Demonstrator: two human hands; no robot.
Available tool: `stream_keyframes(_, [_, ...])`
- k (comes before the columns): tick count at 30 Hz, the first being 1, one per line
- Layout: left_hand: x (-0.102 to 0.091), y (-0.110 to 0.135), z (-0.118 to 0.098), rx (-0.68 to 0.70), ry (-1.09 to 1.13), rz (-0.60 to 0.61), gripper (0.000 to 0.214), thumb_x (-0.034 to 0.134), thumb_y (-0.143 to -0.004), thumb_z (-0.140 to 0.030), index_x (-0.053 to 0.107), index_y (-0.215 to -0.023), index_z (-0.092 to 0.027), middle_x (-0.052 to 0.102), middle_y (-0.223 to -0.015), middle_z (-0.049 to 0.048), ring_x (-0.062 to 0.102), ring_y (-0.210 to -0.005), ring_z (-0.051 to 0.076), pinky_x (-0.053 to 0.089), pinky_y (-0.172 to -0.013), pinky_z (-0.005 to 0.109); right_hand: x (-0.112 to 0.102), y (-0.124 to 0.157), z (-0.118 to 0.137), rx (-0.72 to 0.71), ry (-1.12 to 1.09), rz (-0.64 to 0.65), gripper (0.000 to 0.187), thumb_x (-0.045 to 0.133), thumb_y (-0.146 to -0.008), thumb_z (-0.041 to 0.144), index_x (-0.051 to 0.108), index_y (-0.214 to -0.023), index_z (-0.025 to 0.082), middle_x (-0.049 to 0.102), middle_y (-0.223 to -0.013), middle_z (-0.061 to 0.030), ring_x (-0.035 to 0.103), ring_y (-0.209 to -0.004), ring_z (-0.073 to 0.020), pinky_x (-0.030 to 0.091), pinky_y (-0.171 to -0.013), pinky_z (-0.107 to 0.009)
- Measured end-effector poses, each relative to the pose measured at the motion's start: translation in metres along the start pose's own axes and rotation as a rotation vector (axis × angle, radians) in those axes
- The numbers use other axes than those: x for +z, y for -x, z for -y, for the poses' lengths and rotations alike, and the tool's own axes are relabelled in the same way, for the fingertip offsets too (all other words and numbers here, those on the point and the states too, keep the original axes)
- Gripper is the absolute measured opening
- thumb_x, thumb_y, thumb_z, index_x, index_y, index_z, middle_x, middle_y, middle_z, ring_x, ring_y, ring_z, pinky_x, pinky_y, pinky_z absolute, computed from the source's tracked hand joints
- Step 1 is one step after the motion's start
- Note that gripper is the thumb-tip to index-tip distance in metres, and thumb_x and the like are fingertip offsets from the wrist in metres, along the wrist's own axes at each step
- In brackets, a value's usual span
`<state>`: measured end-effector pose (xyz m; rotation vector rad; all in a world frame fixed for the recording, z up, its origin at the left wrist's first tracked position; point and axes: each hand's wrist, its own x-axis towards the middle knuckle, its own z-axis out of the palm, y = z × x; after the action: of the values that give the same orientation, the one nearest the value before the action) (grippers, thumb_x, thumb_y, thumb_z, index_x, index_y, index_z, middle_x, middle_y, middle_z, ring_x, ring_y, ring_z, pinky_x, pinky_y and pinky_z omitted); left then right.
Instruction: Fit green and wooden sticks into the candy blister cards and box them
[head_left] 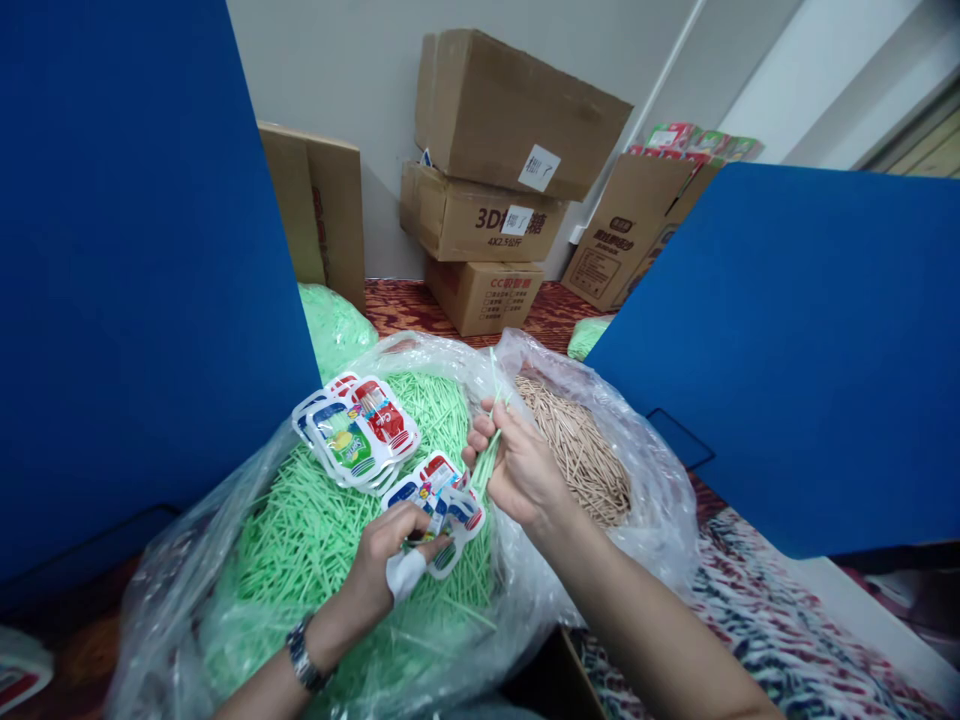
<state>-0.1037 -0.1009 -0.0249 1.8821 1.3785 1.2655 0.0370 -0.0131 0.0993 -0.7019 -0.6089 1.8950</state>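
My left hand (397,550) is closed on a printed plastic pouch (442,500) with red and blue drink-jar pictures. A white wrap covers part of one finger. In my right hand (517,465) a few thin light-green sticks (487,460) are pinched, just right of the pouch. Both hands are above a clear plastic bag (187,580) full of loose green sticks (300,540). A stack of similar printed pouches (360,430) lies on top of these sticks. Beside it a second clear bag (660,500) holds brown sticks (581,450).
Blue panels (135,280) (810,360) stand on both sides. Cardboard boxes (484,210) are stacked against the wall behind the bags. Another carton (630,230) leans at the right with colourful packs (697,140) on top. A green-filled bag (337,325) sits behind the left panel.
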Motion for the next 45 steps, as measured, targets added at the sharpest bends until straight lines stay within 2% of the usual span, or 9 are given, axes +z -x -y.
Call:
stream_keyframes(5, [-0.002, -0.003, -0.005, 0.031, 0.028, 0.012, 0.015, 0.06, -0.086, -0.025, 0.057, -0.074, -0.017, 0.06, -0.071, 0.0018, 0.054, -0.065, 0.015, 0.042, -0.062, 0.026, -0.003, -0.004, -0.008, -0.008, 0.03, -0.017, 0.02, 0.065, -0.082, 0.034, 0.051, -0.088, 0.022, 0.047, -0.06, 0.0082, 0.046, -0.05, -0.0068, 0.047, -0.053, -0.022])
stream_keyframes(12, [0.001, -0.002, -0.003, 0.028, 0.04, -0.002, 0.013, 0.061, -0.085, -0.024, 0.058, -0.075, -0.017, 0.061, -0.072, 0.0019, 0.055, -0.064, 0.015, 0.041, -0.062, 0.026, -0.002, 0.0, -0.021, -0.23, 0.134, 0.017, 0.021, 0.062, -0.083, 0.041, 0.051, -0.087, 0.024, 0.047, -0.064, 0.0071, 0.047, -0.054, -0.0074, 0.05, -0.057, -0.023])
stream_keyframes(17, [0.004, -0.002, -0.004, -0.005, 0.043, 0.006, 0.014, 0.062, -0.084, -0.022, 0.056, -0.072, -0.017, 0.058, -0.07, 0.0005, 0.052, -0.063, 0.014, 0.039, -0.061, 0.025, -0.006, 0.009, -0.028, -0.421, 0.307, 0.066, 0.021, 0.055, -0.087, 0.045, 0.051, -0.093, 0.025, 0.05, -0.069, 0.0055, 0.051, -0.059, -0.0087, 0.051, -0.062, -0.024])
stream_keyframes(26, [0.005, -0.004, -0.01, 0.001, 0.032, -0.017, 0.016, 0.063, -0.084, -0.02, 0.053, -0.072, -0.017, 0.055, -0.068, -0.0007, 0.05, -0.062, 0.013, 0.039, -0.061, 0.024, -0.011, 0.021, -0.03, -0.556, 0.574, 0.105, 0.014, 0.041, -0.095, 0.039, 0.047, -0.096, 0.025, 0.051, -0.071, 0.0048, 0.057, -0.066, -0.01, 0.049, -0.077, -0.029])
stream_keyframes(29, [0.004, -0.006, -0.01, 0.024, 0.03, -0.037, 0.014, 0.062, -0.084, -0.021, 0.055, -0.074, -0.017, 0.057, -0.07, 0.0004, 0.052, -0.064, 0.013, 0.04, -0.062, 0.024, -0.013, 0.022, -0.033, -0.571, 0.634, 0.072, 0.016, 0.038, -0.097, 0.038, 0.047, -0.096, 0.025, 0.052, -0.075, 0.0035, 0.059, -0.077, -0.0118, 0.047, -0.084, -0.032])
stream_keyframes(34, [0.003, -0.009, -0.013, 0.066, 0.049, -0.063, 0.012, 0.063, -0.084, -0.021, 0.056, -0.076, -0.017, 0.057, -0.071, 0.0008, 0.053, -0.064, 0.014, 0.041, -0.061, 0.024, -0.018, 0.024, -0.038, -0.699, 0.877, 0.028, 0.021, 0.032, -0.099, 0.034, 0.049, -0.094, 0.023, 0.058, -0.082, -0.0002, 0.054, -0.102, -0.0151, 0.036, -0.099, -0.037])
stream_keyframes(39, [0.002, -0.012, -0.015, 0.087, 0.082, -0.106, 0.011, 0.065, -0.083, -0.018, 0.056, -0.077, -0.017, 0.057, -0.071, 0.0001, 0.052, -0.065, 0.013, 0.041, -0.062, 0.023, -0.027, 0.022, -0.042, -0.785, 1.061, 0.077, 0.02, 0.033, -0.098, 0.03, 0.051, -0.096, 0.023, 0.058, -0.109, -0.005, 0.042, -0.121, -0.0179, 0.028, -0.106, -0.042])
stream_keyframes(41, [0.002, -0.013, -0.014, 0.072, 0.101, -0.119, 0.009, 0.065, -0.083, -0.018, 0.057, -0.078, -0.017, 0.058, -0.072, 0.0003, 0.053, -0.065, 0.013, 0.041, -0.062, 0.023, -0.031, 0.02, -0.042, -0.795, 1.092, 0.095, 0.018, 0.034, -0.097, 0.03, 0.051, -0.094, 0.023, 0.055, -0.116, -0.0054, 0.041, -0.123, -0.0186, 0.026, -0.108, -0.043])
stream_keyframes(45, [0.001, -0.016, -0.016, -0.003, 0.122, -0.122, 0.01, 0.064, -0.083, -0.023, 0.059, -0.077, -0.017, 0.058, -0.071, 0.0003, 0.053, -0.064, 0.013, 0.041, -0.061, 0.024, -0.032, 0.019, -0.041, -0.671, 1.05, 0.079, 0.021, 0.031, -0.098, 0.031, 0.05, -0.092, 0.023, 0.055, -0.118, -0.0053, 0.043, -0.122, -0.0183, 0.028, -0.107, -0.043])
